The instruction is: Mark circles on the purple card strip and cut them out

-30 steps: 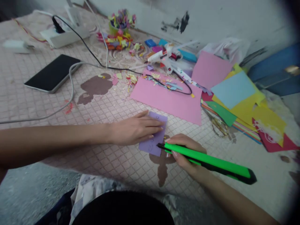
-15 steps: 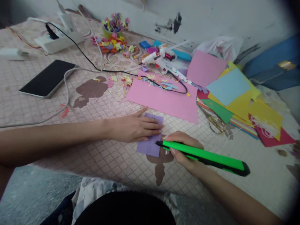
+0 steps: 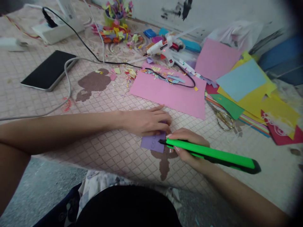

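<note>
Fingers bent a little and slightly apart, my left hand (image 3: pixel 148 122) presses down on a small purple paper (image 3: pixel 151 143) and covers its upper part. Small drawn round outlines show on the uncovered lower part. My right hand (image 3: pixel 194 137) is closed around a green and black utility knife (image 3: pixel 213 154). The knife's dark tip is at the right edge of the purple paper; whether it touches the paper I cannot tell.
Beyond my hands lies a pink sheet (image 3: pixel 170 97) with paper scraps and a black cable. Behind it is a white glue gun (image 3: pixel 163 49). Gold-handled scissors (image 3: pixel 224 121) lie beside stacked coloured papers (image 3: pixel 241 78) at right. A phone (image 3: pixel 48 71) and power strip (image 3: pixel 50 33) are at left.
My left hand has shifted right over the purple paper, its fingers more bent and nearer my right hand. The knife stays by the paper's right edge. The camera view has moved slightly.
</note>
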`<state>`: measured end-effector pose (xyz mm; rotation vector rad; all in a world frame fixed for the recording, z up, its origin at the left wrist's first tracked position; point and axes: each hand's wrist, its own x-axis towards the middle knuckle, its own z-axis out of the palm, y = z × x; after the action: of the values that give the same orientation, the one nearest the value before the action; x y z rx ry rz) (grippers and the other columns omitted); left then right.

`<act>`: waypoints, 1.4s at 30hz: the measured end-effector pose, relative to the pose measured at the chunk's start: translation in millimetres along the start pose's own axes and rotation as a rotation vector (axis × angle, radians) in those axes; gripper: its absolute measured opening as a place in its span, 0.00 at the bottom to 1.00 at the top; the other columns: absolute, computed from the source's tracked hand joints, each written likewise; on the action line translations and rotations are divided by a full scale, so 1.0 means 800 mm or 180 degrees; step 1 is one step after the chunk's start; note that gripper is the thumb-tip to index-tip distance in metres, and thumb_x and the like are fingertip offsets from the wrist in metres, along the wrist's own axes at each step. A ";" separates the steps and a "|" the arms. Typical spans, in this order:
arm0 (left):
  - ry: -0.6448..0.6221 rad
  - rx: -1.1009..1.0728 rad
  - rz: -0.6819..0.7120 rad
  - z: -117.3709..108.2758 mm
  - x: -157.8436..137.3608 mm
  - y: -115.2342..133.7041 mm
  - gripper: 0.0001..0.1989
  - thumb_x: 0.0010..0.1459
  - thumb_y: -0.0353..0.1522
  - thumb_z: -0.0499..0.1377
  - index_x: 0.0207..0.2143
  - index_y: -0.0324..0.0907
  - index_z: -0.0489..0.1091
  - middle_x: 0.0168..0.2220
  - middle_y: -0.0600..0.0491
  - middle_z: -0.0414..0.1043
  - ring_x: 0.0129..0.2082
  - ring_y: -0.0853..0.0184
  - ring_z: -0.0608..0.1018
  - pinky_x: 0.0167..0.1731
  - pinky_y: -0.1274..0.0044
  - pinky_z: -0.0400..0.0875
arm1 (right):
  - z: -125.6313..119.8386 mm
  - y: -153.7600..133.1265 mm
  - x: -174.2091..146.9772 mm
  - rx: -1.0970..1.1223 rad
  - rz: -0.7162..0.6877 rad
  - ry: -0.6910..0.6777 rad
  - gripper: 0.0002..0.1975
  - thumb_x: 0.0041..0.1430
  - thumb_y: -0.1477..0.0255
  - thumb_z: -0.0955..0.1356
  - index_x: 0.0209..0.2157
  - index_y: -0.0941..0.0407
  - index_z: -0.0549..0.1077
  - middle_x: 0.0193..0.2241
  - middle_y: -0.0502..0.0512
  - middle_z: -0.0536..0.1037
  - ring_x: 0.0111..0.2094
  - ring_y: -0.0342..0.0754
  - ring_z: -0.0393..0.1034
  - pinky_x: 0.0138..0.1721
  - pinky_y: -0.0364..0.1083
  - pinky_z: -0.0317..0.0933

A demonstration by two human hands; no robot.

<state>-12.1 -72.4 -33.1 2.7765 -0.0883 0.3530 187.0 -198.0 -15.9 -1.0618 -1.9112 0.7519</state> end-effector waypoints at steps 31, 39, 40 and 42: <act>-0.0481 -0.0691 -0.0277 -0.023 -0.025 0.010 0.26 0.62 0.33 0.57 0.62 0.42 0.62 0.65 0.46 0.58 0.66 0.59 0.59 0.68 0.64 0.43 | 0.016 -0.002 -0.007 0.0076 0.0027 -0.0179 0.15 0.53 0.80 0.68 0.43 0.53 0.76 0.35 0.52 0.80 0.36 0.45 0.75 0.37 0.44 0.70; -0.0452 -0.0714 -0.0262 -0.022 -0.026 0.009 0.25 0.62 0.34 0.57 0.62 0.41 0.62 0.65 0.44 0.58 0.66 0.59 0.59 0.68 0.64 0.42 | 0.019 -0.007 -0.003 -0.0097 0.0004 -0.0062 0.15 0.52 0.82 0.67 0.40 0.54 0.77 0.33 0.52 0.80 0.33 0.44 0.75 0.35 0.42 0.70; -0.0431 -0.0745 -0.0276 -0.022 -0.026 0.010 0.25 0.62 0.34 0.57 0.61 0.41 0.63 0.65 0.45 0.58 0.66 0.59 0.59 0.68 0.64 0.42 | 0.019 -0.008 -0.003 -0.0112 0.0004 -0.0063 0.15 0.52 0.82 0.67 0.40 0.54 0.76 0.33 0.52 0.80 0.33 0.44 0.75 0.35 0.42 0.71; -0.0368 -0.0822 -0.0304 -0.022 -0.026 0.010 0.25 0.61 0.33 0.58 0.61 0.43 0.64 0.64 0.46 0.59 0.66 0.59 0.60 0.68 0.65 0.43 | 0.019 -0.009 -0.003 -0.0135 0.0000 -0.0072 0.15 0.52 0.81 0.67 0.40 0.53 0.76 0.33 0.52 0.80 0.33 0.44 0.76 0.34 0.43 0.71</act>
<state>-37.0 -73.6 -20.1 2.5327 -0.0265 0.1449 171.7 -205.2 -18.6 -1.0835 -1.9541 0.7291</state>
